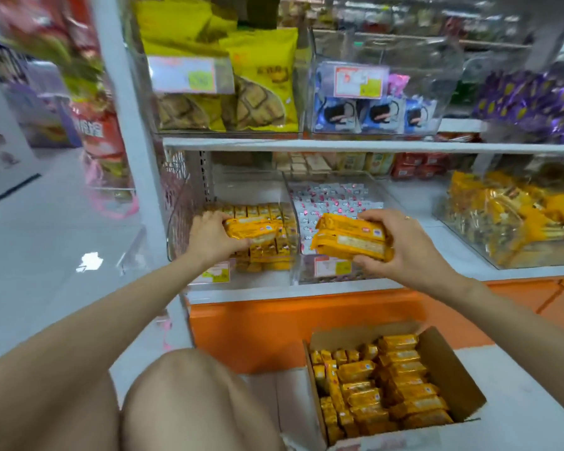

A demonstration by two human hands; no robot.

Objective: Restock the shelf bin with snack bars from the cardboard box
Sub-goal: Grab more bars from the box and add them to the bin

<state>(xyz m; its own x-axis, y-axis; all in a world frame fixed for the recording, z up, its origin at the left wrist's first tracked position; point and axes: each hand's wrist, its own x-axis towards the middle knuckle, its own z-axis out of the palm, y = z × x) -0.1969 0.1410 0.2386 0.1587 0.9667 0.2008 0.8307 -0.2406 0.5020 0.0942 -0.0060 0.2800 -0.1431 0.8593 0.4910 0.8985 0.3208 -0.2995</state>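
Head view: left hand (209,237) and right hand (401,242) each clamp snack bars (349,239); shelf bin (179,236), cardboard box (450,369) hold more.

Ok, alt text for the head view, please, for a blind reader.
Two hands hold stacks of yellow snack bars at a low shelf: the left hand over a partly filled clear bin, the right hand just right of it. An open cardboard box of more bars sits on the floor.
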